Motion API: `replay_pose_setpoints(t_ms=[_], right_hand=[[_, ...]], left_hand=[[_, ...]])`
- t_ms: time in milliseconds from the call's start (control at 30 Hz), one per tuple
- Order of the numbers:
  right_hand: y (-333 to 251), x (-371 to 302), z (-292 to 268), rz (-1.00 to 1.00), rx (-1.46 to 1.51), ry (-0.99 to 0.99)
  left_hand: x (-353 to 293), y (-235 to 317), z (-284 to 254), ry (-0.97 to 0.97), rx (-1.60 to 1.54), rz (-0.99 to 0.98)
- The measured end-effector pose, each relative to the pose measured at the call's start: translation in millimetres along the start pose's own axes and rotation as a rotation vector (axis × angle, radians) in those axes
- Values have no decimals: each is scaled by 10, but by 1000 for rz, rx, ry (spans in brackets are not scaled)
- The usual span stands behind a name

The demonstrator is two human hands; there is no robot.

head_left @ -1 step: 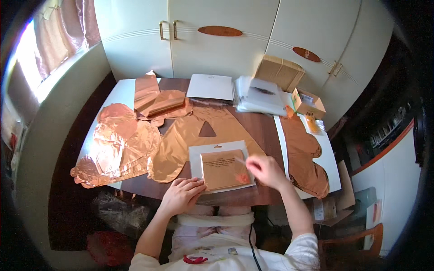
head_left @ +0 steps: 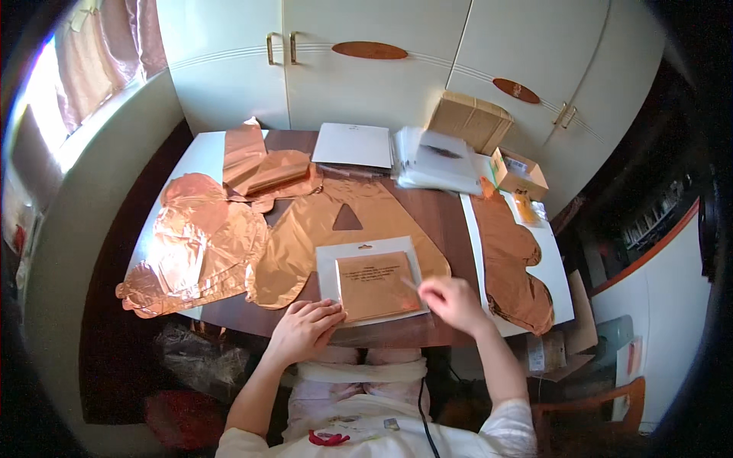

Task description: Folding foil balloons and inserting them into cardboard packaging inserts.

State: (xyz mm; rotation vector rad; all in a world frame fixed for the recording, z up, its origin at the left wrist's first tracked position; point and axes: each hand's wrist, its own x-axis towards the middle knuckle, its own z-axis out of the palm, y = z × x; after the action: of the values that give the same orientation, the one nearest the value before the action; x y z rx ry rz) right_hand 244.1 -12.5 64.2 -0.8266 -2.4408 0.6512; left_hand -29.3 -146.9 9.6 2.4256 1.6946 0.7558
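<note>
Head view: the clear-bagged copper packet (head_left: 372, 288) lies between the unclenched left hand (head_left: 307, 328), touching its near-left corner, and curled right hand (head_left: 453, 305), grasp unclear.

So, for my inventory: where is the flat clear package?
In the head view, the flat clear package lies centrally along the near edge of the table, between the left hand and right hand, partly over the copper foil with a triangular hole.
</note>
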Motion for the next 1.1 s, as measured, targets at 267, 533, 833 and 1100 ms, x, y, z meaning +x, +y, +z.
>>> replay_pose_setpoints(t_ms=[267,533,833,1100], right_hand=[[-10,-775,258,230,37,39],[33,-793,286,223,62,120],[123,-725,256,54,-33,39],[310,-524,246,-83,-121,-11]], left_hand=[[59,-7,24,5,-15,29],[56,22,20,-15,3,27],[60,21,22,-24,18,33],[54,8,27,-12,31,41]])
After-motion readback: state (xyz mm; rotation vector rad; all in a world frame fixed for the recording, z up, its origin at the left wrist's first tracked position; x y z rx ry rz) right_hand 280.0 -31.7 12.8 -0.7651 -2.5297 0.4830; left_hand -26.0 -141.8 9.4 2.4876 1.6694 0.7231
